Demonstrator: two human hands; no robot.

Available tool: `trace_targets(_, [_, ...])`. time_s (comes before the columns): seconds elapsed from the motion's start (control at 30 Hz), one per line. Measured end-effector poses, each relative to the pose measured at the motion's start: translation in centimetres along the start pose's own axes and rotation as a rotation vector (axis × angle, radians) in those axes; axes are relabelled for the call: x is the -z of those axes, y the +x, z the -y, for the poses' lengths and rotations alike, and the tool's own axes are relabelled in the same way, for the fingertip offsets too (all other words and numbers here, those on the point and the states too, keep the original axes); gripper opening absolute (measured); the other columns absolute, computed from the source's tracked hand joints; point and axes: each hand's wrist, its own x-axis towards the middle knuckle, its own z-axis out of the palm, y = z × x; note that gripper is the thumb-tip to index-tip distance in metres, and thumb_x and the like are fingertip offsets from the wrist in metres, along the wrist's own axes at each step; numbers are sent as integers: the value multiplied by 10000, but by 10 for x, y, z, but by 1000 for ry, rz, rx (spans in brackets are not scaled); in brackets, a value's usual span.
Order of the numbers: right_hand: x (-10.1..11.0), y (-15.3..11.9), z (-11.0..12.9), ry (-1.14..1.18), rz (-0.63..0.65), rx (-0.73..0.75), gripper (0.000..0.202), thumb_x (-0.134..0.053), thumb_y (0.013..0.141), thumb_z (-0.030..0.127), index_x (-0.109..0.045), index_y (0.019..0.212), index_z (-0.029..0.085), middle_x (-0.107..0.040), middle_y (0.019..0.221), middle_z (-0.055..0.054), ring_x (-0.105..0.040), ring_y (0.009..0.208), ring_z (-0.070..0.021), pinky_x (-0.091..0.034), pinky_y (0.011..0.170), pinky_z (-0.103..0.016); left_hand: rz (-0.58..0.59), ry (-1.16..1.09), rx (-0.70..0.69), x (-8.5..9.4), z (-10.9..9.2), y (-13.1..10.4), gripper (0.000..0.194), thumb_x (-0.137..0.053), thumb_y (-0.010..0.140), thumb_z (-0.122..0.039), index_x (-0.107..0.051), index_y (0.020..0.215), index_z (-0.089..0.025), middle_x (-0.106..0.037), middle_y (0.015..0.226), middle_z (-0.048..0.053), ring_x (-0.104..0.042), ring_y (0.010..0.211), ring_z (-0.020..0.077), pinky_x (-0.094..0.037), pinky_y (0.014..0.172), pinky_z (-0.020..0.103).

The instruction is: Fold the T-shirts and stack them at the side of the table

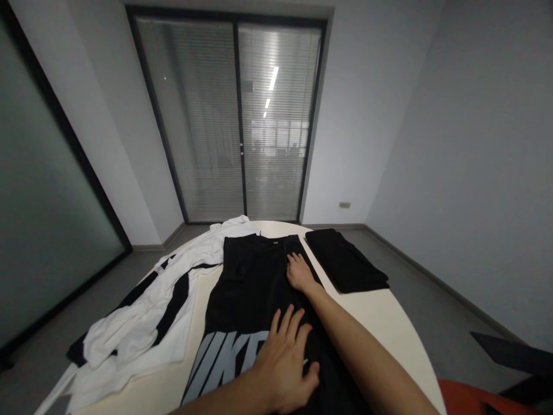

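Across the middle of the table (406,340), running from its far edge toward me, lies a black garment (254,276) with big pale grey letters (216,354) printed across its nearer part. My left hand (285,363) is over that print, palm down, its fingers spread and pointing toward the far edge, the thumb held out to the right; I cannot tell whether the whole palm touches the cloth. My right hand (300,272) rests farther up, on the right side of the same garment near its far end, the fingers slightly parted and pinching nothing that I can see. Along the left edge of the table a white garment (173,305) with black panels lies loose and rumpled, reaching from the far edge to the near left, just beside the black one. By the far right edge sits a folded black cloth (345,262), flat and apart from the garment under my hands. Beyond the table stands a glass door (276,115) with blinds, and something red (466,397) shows at the lower right, beside the table.
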Motion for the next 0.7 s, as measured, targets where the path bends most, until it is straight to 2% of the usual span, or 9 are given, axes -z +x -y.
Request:
trace_targets(0.07, [-2,-3,-3,11,-33,6,521,-301,988,198,-478,1456,53,-485,1505,-161,-338,1462,-237,-180,1219,-417,-19,-18,29,-3,-6,4,647,-540,896,-496,-447,1442,-160,-280,1617,163,-141,1520,361,-92,1233,595])
trace_targets(0.13, [-4,-5,-8,24,-68,4,518,-279,1002,217,-488,1451,62,-492,1502,-150,-356,1454,-219,-195,1216,-406,-20,-57,51,0,-9,9,603,-511,914,-498,-475,1407,-153,-326,1590,169,-216,1502,353,-155,1228,579])
trace_targets(0.23, [-8,-5,-15,28,-84,11,511,-289,1005,234,-510,1437,72,-504,1495,-137,-369,1448,-204,-207,1217,-389,-46,-141,95,19,0,20,453,-440,959,-434,-540,1311,-166,-500,1438,147,-478,1346,278,-371,1153,454])
trace_targets(0.27, [-8,-5,-17,25,-84,12,513,-289,1006,237,-512,1435,68,-504,1495,-137,-366,1450,-200,-205,1220,-383,-89,-157,115,28,8,24,426,-432,965,-414,-539,1302,-176,-553,1364,130,-539,1268,249,-420,1111,407])
trace_targets(0.33, [-9,-5,-21,21,-82,13,518,-285,1006,237,-510,1433,50,-502,1495,-143,-356,1455,-191,-191,1227,-369,-194,-83,202,45,31,30,376,-475,944,-372,-556,1266,-197,-590,1294,112,-568,1208,248,-445,1069,397])
trace_targets(0.47, [-8,-6,-25,24,-83,7,523,-278,1006,234,-511,1426,26,-509,1487,-152,-343,1461,-181,-154,1235,-349,-414,174,476,68,94,35,392,-521,931,-346,-587,1284,-188,-454,1474,158,-454,1347,321,-389,1090,454])
trace_targets(0.57, [-7,-5,-25,12,-73,-32,526,-277,1007,241,-497,1442,44,-499,1499,-135,-331,1467,-183,-151,1232,-357,-482,216,626,71,134,33,379,-507,944,-359,-629,1265,-199,-520,1411,168,-504,1290,343,-409,1052,476])
trace_targets(0.7, [-8,-4,-25,18,-55,-82,513,-306,1006,254,-495,1459,103,-471,1527,-104,-309,1478,-204,-172,1221,-382,-501,197,616,66,167,29,360,-503,947,-323,-655,1241,-182,-611,1316,149,-531,1246,335,-419,1047,467])
